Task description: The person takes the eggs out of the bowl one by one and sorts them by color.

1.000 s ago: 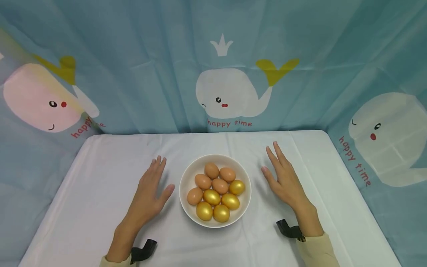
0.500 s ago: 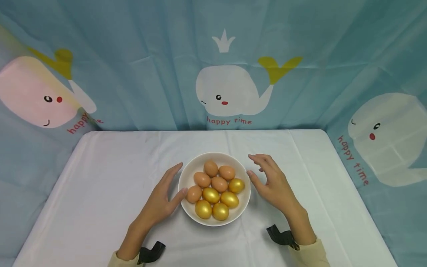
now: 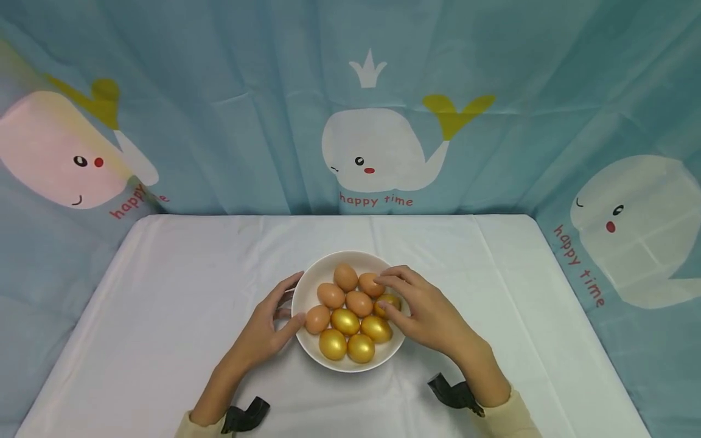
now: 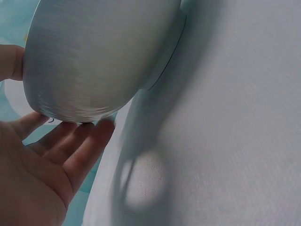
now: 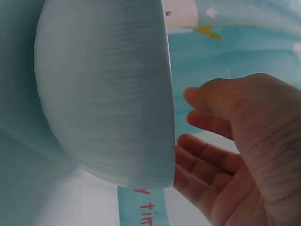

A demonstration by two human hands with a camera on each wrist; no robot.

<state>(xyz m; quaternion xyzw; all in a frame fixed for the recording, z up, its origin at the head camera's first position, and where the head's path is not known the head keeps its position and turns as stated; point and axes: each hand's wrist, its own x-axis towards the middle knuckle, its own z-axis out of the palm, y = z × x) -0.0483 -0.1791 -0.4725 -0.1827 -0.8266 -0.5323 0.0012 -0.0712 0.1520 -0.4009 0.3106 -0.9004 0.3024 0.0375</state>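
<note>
A white bowl (image 3: 320, 271) filled with brown eggs (image 3: 331, 295) and golden eggs (image 3: 376, 329) stands mid-table in the head view. My left hand (image 3: 263, 331) holds its left side, thumb at the rim and fingers against the outer wall. The left wrist view shows those fingers (image 4: 87, 150) touching the bowl's curved side. Over the right rim reaches my right hand (image 3: 427, 310), its fingers loosely bent above a brown egg (image 3: 369, 284) and a golden egg (image 3: 387, 302) that it partly covers. Between its thumb and fingers in the right wrist view, nothing held is visible.
A white cloth (image 3: 191, 304) covers the table. Behind and beside it hangs a blue curtain (image 3: 246, 152) printed with whales. Black wrist mounts (image 3: 246, 415) stick out inward from both wrists.
Both hands came inward from either side of the bowl. My left hand took hold of the bowl's left side; the right moved over the right rim and the eggs.
</note>
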